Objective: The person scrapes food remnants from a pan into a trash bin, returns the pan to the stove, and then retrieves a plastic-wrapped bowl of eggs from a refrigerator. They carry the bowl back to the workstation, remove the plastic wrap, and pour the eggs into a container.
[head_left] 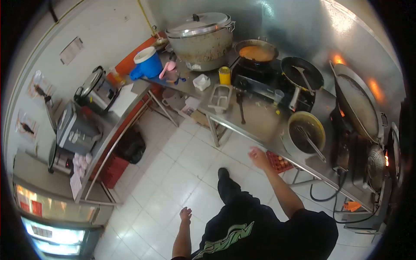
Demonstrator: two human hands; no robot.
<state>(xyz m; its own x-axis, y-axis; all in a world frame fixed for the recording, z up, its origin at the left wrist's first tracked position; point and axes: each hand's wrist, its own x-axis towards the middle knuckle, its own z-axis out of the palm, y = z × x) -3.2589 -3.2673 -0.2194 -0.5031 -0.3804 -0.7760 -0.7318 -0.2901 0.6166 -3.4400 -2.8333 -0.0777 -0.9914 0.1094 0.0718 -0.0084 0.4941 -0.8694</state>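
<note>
My right hand (258, 157) reaches toward the front edge of the steel counter (260, 125), holding nothing, fingers apart. A red egg tray (279, 163) with eggs shows below the counter, close by that hand. Nearest on the counter is a deep pot (291, 146) with a whisk (313, 144) leaning inside. My left hand (185, 214) hangs low over the tiled floor, loosely open, with nothing visible in it. Farther back, a pan of orange sauce (256, 53) and a black frying pan (310, 71) with a spatula (304, 79) sit on the stove.
A large lidded pot (199, 43), a blue jug (147, 64), a yellow can (224, 75) and a metal container (220, 98) stand on the counter. A big wok (357, 102) sits near flames at right. Left are a side table (125, 102) and lit fridge (54, 234).
</note>
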